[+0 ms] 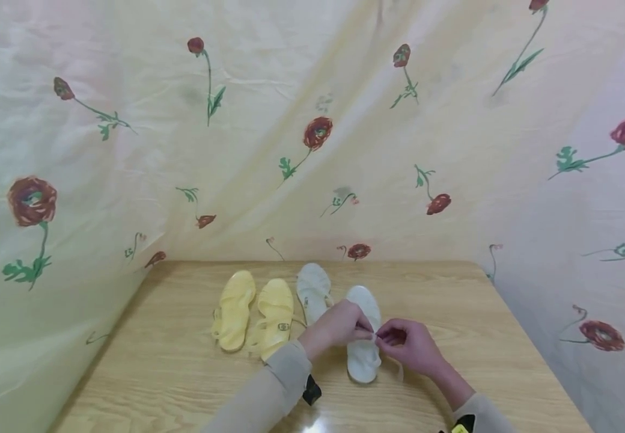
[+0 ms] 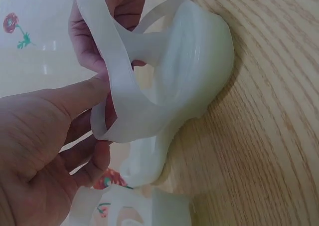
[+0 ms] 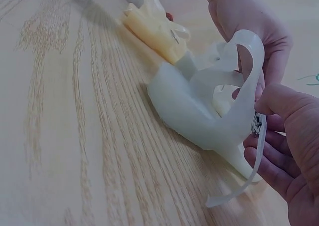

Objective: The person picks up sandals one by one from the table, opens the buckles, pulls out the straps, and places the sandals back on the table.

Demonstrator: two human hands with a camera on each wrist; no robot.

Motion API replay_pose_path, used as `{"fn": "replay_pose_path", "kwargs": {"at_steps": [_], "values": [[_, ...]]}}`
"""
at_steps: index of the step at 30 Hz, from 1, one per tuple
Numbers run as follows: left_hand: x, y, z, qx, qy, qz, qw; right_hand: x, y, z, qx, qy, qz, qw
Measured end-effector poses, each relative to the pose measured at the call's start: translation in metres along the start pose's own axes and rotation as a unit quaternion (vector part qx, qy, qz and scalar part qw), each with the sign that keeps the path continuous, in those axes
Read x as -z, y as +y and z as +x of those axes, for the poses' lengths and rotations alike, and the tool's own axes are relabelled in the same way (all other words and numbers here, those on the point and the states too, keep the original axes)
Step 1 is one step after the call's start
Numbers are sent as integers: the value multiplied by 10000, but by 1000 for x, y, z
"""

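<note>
A white translucent jelly sandal [image 1: 363,364] stands on the table with its toe pointing away, and both hands meet over its ankle strap. My left hand [image 1: 339,323] pinches the strap from the left; in the left wrist view the thumb and fingers of that hand [image 2: 45,136] hold the strap loop [image 2: 124,91]. From the right, my right hand [image 1: 411,346] pinches the strap beside a small metal buckle [image 3: 256,125], which shows between thumb and fingers in the right wrist view. The strap's loose end [image 3: 241,188] hangs below the right fingers.
The other white sandal [image 1: 313,285] lies just left, partly hidden behind my left hand. Two yellow sandals [image 1: 235,310] stand further left, one partly behind the left sleeve. A flowered cloth [image 1: 269,150] hangs around the far and side edges of the wooden table [image 1: 172,361].
</note>
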State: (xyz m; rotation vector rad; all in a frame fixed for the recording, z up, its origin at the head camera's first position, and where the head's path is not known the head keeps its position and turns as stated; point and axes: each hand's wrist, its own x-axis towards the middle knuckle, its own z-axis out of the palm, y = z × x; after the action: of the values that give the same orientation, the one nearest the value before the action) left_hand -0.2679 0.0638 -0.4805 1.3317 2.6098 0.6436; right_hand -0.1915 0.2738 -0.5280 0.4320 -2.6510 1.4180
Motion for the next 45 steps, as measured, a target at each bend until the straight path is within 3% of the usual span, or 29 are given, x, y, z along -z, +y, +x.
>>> {"fn": "replay_pose_path", "kwargs": {"at_steps": [5, 10, 17, 22, 28, 35, 45], "values": [[3, -3, -1, -10, 52, -8, 10000, 2, -1, -3, 17, 98, -5, 10000], [6, -7, -3, 305, 53, -313, 9990, 2, -2, -6, -5, 207, 153, 9997], [9, 1, 1, 8, 50, -224, 9997, 3, -2, -7, -7, 227, 307, 9993], [7, 4, 4, 116, 60, -214, 9997, 1, -2, -6, 98, 153, 438, 9989], [6, -3, 3, 175, 112, 19, 9998, 0, -1, -5, 62, 226, 438, 9988], [10, -12, -2, 152, 191, -497, 9985, -4, 1, -1, 106, 284, 512, 9982], [6, -6, 9, -198, 5, -826, 9964, -4, 2, -1, 190, 237, 564, 9979]]}}
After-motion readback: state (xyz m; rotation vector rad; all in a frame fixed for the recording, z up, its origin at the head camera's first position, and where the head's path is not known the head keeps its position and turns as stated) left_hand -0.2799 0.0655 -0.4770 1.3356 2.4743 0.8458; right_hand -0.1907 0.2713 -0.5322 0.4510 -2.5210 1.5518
